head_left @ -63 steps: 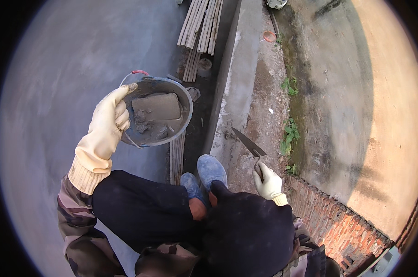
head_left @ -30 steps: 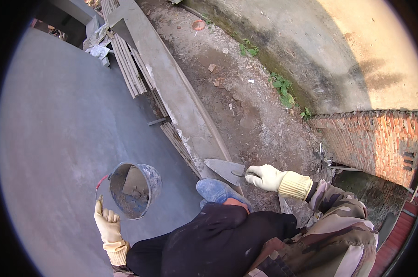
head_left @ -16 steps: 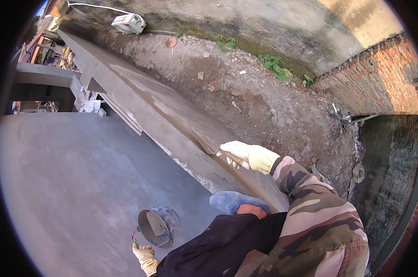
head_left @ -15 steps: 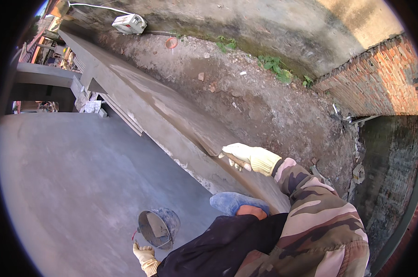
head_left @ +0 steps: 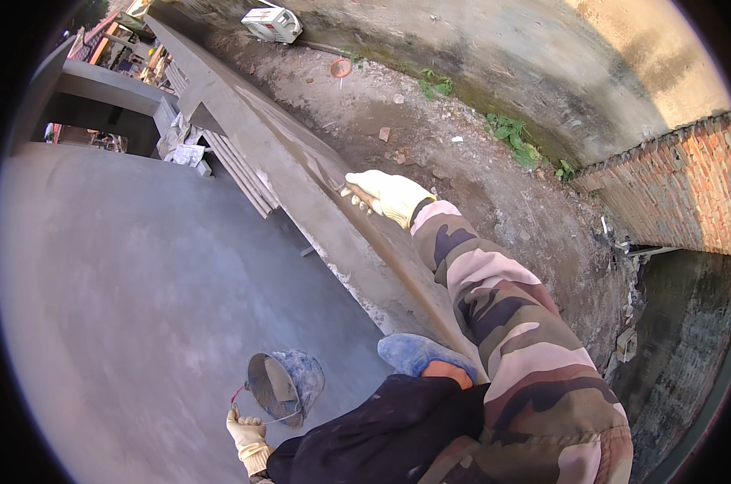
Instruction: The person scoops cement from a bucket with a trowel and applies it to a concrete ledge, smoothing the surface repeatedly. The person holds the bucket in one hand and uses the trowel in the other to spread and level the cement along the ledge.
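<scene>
My right hand (head_left: 388,196), in a cream work glove, is closed round the wooden handle of a trowel (head_left: 364,196). Its thin blade, seen nearly edge-on, lies along the top of the grey cement-rendered wall (head_left: 333,242). At the lower left my left hand (head_left: 247,434), gloved alike, grips the wire handle of a cement-stained bucket (head_left: 307,383). The bucket tilts over the grey floor, its mouth turned left, and a grey flat-sided patch shows inside. A blue shoe (head_left: 422,355) of mine is up against the wall near its closer end.
Beyond the wall lies rubble-strewn ground (head_left: 462,173) with green weeds (head_left: 511,137) and an orange hoop-shaped thing (head_left: 341,68). An air-conditioner unit (head_left: 274,24) stands at the far wall. A brick wall (head_left: 672,185) closes the right side. Long grey strips (head_left: 240,173) lean by the ledge.
My right hand has slid the trowel along the wall top, farther away and to the left. The bucket remains in my left hand. The view has shifted slightly.
</scene>
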Available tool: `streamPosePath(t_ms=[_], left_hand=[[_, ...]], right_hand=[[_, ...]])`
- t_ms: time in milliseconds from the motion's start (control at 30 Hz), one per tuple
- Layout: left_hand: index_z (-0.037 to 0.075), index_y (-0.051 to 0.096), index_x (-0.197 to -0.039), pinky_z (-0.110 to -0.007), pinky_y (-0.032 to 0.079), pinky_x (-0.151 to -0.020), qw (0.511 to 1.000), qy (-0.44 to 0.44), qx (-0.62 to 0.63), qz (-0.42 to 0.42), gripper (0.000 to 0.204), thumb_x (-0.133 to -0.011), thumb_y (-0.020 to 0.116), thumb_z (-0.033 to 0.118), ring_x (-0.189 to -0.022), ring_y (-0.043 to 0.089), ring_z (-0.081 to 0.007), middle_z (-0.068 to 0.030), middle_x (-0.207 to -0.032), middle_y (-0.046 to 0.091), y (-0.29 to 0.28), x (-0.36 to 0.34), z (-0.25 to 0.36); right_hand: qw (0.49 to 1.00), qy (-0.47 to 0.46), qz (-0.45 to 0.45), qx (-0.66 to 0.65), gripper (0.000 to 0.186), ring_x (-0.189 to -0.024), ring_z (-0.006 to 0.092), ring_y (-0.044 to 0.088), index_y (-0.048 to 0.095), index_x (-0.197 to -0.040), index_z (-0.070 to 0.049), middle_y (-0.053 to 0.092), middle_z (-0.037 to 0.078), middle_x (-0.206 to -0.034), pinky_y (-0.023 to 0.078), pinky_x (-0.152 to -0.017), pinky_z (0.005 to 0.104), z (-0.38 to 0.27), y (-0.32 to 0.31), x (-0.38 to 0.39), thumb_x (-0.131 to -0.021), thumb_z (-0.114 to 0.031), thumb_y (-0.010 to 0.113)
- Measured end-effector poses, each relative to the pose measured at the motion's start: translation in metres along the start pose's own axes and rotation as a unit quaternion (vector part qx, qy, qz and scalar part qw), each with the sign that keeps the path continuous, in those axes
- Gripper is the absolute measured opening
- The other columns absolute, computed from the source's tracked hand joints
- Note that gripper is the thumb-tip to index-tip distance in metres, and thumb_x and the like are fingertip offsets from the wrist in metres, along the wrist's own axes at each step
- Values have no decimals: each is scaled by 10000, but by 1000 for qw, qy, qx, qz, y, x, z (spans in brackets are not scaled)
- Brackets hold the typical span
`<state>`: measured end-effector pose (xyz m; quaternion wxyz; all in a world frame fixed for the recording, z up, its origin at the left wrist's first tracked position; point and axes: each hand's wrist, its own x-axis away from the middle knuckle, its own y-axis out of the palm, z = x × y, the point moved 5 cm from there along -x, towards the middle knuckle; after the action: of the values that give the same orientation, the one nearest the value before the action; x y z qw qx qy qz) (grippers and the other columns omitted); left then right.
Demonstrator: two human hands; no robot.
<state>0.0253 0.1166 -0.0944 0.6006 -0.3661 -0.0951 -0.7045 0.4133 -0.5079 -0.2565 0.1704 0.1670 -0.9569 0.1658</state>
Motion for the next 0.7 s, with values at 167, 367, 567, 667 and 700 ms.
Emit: streamPosePath(t_ms=[167,367,567,667,700], left_hand=[[297,697,-918,-320,204,-509,1000,-8,2,-4,162,-1030,636,398,-452,186,-115,93,-557,179,3,17,2],[304,732,-1125,-309,206,-498,999,-8,2,-35,149,-1044,652,400,-454,185,-108,88,-560,172,11,23,0],[289,750,-1130,-302,206,-483,998,-1,-17,-64,190,-1073,627,422,-445,194,-107,96,-550,188,24,23,1],[287,749,-1117,-308,198,-476,997,-24,4,-78,183,-1084,616,409,-436,189,-105,101,-534,201,34,24,0],[298,745,-1203,-312,198,-490,997,-28,7,-67,199,-1073,639,405,-452,169,-109,87,-555,175,37,24,0]], right_hand=[[994,-87,18,59,401,-1042,284,756,700,-1365,-130,761,107,-1255,578,-959,408,-48,-25,-25,-1139,-371,473],[965,-159,53,201,385,-1026,336,755,653,-1434,-187,717,122,-1353,571,-964,455,-62,-25,-16,-1120,-360,512],[989,-86,-52,112,387,-867,231,709,640,-1450,-163,720,77,-1108,573,-825,372,-10,-4,58,-1161,-358,474],[930,300,-120,-175,373,-608,217,634,669,-1357,-118,678,93,-824,513,-540,398,53,39,92,-1159,-378,489],[923,315,-115,-190,389,-544,209,596,673,-1338,-111,645,86,-751,468,-482,391,66,50,113,-1162,-401,483]])
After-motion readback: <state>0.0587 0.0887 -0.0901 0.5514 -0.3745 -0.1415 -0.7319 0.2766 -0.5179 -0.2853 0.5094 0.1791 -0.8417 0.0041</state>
